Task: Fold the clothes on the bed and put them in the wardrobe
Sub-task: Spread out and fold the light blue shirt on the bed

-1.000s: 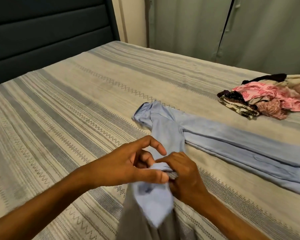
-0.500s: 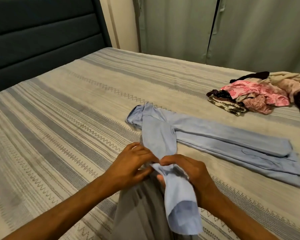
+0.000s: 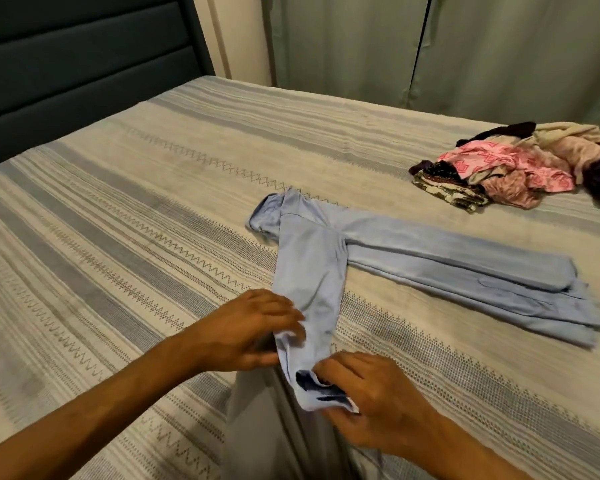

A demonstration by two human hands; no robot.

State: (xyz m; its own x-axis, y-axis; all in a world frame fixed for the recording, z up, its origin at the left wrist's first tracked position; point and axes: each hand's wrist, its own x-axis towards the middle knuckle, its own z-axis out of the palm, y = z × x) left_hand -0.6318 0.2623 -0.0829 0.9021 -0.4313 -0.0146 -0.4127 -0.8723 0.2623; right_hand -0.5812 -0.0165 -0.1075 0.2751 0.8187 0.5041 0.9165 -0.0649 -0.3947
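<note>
— How many garments?
— 1 blue shirt (image 3: 413, 268) on the bed (image 3: 118, 220), 1 crumpled pile (image 3: 520, 171) far right.
— Its direction?
— Body runs left-right; sleeve (image 3: 309, 282) points toward 2 hands: left hand (image 3: 246, 332) and right hand (image 3: 364, 398) pinching its cuff.

My pale blue, smooth-fabric long-sleeved shirt (image 3: 430, 271) lies flat on the bed, folded into a long narrow strip running from its collar end at centre out to the right, where the hem edges fan slightly apart; one sleeve crosses over the strip near the collar and runs toward me, its cuff end reaching the near edge of the bed; the cuff is turned open, showing a darker blue lining; far to the right, well apart from the shirt, sits a crumpled heap of unfolded clothes (image 3: 520, 168), pink patterned, cream, dark purple and brown-printed pieces tangled together.
</note>
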